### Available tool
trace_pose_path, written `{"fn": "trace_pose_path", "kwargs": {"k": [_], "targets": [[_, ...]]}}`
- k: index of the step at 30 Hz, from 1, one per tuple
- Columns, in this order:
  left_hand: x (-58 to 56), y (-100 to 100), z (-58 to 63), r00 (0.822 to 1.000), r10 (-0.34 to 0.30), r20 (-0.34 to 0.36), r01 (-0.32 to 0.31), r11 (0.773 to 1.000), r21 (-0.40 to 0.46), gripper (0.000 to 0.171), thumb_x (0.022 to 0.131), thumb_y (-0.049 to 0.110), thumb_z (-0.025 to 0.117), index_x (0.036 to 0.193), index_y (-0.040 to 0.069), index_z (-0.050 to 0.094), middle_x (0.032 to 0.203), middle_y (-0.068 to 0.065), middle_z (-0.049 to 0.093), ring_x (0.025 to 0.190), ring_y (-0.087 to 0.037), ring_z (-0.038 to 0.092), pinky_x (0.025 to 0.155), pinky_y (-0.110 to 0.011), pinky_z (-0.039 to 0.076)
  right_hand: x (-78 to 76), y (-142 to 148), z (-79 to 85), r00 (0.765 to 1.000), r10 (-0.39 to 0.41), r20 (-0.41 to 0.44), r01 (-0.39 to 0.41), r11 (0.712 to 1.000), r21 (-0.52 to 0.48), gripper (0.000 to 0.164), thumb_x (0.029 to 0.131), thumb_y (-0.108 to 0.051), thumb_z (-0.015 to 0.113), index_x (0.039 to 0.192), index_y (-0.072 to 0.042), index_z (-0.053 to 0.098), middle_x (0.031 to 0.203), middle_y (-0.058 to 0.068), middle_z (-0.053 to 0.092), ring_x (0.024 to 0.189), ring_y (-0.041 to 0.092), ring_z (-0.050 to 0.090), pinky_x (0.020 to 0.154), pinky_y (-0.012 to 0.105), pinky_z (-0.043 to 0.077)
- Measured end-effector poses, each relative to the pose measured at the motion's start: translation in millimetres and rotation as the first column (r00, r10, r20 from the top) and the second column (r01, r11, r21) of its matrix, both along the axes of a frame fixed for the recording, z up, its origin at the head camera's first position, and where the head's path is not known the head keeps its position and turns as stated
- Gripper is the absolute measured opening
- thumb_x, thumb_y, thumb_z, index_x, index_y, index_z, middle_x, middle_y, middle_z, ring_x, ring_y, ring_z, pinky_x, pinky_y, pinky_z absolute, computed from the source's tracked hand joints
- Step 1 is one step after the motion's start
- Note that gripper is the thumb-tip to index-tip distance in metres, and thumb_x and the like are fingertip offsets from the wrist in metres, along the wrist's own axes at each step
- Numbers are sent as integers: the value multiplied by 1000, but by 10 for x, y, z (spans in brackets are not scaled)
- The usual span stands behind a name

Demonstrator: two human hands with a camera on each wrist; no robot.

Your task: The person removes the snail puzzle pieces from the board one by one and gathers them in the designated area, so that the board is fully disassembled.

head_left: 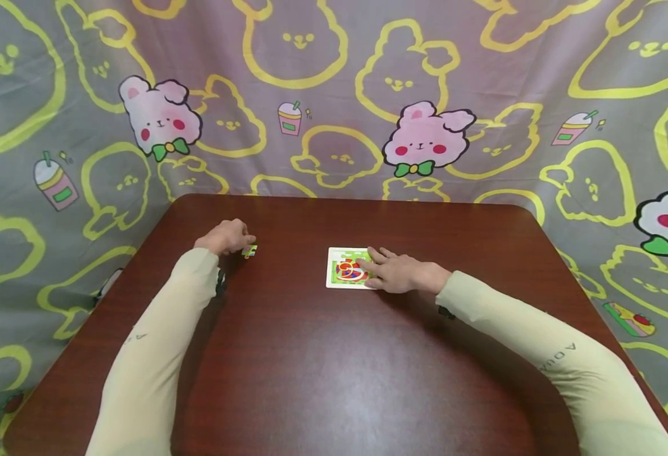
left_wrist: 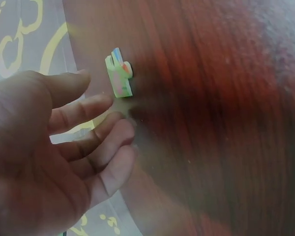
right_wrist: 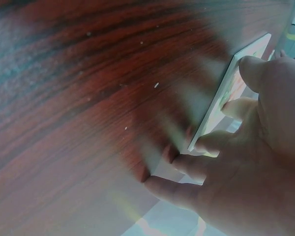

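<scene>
A small green jigsaw piece with blue and orange marks lies on the table, left of a white-rimmed puzzle board. My left hand is right beside that piece. In the left wrist view, the thumb and loosely bent fingers of this hand stand apart, and the jigsaw piece sits just past the index fingertip. My right hand rests with spread fingers over the board's right side, hiding part of its green picture with a red spiral. In the right wrist view, the thumb touches the board near its edge.
The brown wooden table has rounded corners and a glare patch near its front. A patterned curtain with rabbit faces hangs behind the table and along both sides.
</scene>
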State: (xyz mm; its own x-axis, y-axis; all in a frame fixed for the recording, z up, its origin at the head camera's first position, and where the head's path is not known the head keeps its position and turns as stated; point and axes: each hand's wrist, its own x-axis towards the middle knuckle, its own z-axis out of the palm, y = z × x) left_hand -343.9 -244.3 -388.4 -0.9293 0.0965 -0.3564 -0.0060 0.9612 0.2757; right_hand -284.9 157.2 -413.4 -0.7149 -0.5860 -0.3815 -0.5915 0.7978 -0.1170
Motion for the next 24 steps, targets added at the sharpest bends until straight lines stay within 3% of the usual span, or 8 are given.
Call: {"fn": "trace_pose_path", "kwargs": {"k": [10,14,24], "targets": [[11,259,-43,989,-3,-149,16,996,86,28,102,33,49,101,7,58,79,-8,57,67,-21,55,60,-35,42,-10,9,4,1000,4,8,-4,1000,1,63,103,-50,37,158,-30,14,166,14,0,151,42,8,112,64,26],[16,403,-75,974,-37,-224,59,994,94,27,101,32,50,102,7,59,84,-8,56,70,-21,52,64,-35,42,-18,22,-24,1000,9,0,-9,1000,-4,62,103,-51,37,158,-31,14,166,14,1,151,42,9,112,64,27],[1,882,-48,948,-118,-295,163,977,135,28,99,30,56,112,7,64,106,-11,67,95,-26,61,86,-43,49,-30,39,-44,1000,13,-26,-15,998,-55,64,102,-51,42,157,-27,20,165,16,6,149,44,13,111,62,30]]}}
